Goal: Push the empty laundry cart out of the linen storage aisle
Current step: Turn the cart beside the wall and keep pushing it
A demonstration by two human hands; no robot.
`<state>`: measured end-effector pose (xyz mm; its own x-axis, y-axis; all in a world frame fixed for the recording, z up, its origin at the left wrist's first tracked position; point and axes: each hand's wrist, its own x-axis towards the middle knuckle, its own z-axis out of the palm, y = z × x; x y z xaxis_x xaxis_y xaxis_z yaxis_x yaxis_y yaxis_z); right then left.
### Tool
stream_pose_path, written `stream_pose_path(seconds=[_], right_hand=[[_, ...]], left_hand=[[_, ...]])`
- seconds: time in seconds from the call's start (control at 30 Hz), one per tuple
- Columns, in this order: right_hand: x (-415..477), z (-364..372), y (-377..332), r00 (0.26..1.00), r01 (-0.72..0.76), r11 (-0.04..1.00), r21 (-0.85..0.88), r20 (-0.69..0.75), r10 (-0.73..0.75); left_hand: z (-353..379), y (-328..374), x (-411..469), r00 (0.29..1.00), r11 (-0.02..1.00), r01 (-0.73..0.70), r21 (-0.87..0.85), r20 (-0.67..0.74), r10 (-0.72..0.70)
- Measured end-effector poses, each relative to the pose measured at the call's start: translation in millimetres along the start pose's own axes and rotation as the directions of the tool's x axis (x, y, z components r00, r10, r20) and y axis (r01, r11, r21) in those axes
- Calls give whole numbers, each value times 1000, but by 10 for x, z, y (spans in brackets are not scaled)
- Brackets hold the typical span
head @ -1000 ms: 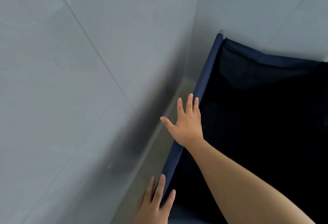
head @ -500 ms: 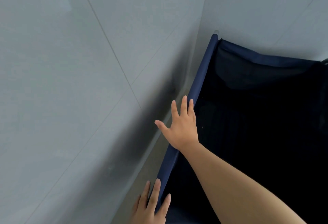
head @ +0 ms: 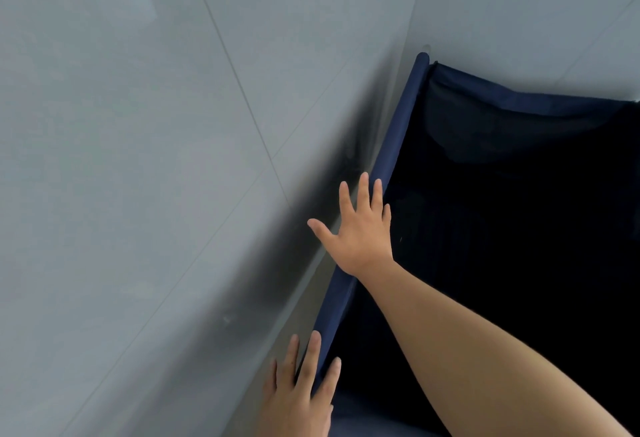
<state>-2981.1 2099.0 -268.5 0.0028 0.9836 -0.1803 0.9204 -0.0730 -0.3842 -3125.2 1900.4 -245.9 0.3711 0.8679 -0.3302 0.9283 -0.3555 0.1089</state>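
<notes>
Grey tiled wall (head: 145,166) is filling the whole side left of the cart, thin grout lines running diagonally across it. A second grey wall (head: 526,10) is sitting behind the cart's far end, the two meeting in a corner just past it.

Laundry cart (head: 519,228) is sitting in that corner, tucked just beside the left wall and close to the back one, taking up the right side of the view. Fabric is dark navy and the inside is reading as black, nothing showing in it. Narrow strip of floor (head: 313,301) is showing between the cart and the left wall, in shadow.

Cart's left rim (head: 398,131), a padded blue rail, is running from the near bottom edge up to the far corner. Far rim (head: 519,97) is sagging slightly along the back wall.

Right hand (head: 360,228) is lying over the left rim about midway along it, fingers spread wide, thumb sticking out toward the wall, palm down, not gripping; forearm is crossing over the cart's inside.

Left hand (head: 298,395) is at the near end of the same rim, fingers straight and slightly apart, lying along the rail, partly cut off by the bottom edge
</notes>
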Motion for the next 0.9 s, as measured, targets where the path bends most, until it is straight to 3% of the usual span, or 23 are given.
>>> stream_pose_path(seconds=[0.17, 0.9], right_hand=[[89, -25, -60, 1000, -8, 997, -78, 16, 9], [608, -51, -245, 999, -39, 999, 0, -10, 39]], left_hand=[[156, -134, 17, 999, 998, -5, 67, -53, 9], [247, -736, 360, 966, 987, -74, 146, -235, 107]])
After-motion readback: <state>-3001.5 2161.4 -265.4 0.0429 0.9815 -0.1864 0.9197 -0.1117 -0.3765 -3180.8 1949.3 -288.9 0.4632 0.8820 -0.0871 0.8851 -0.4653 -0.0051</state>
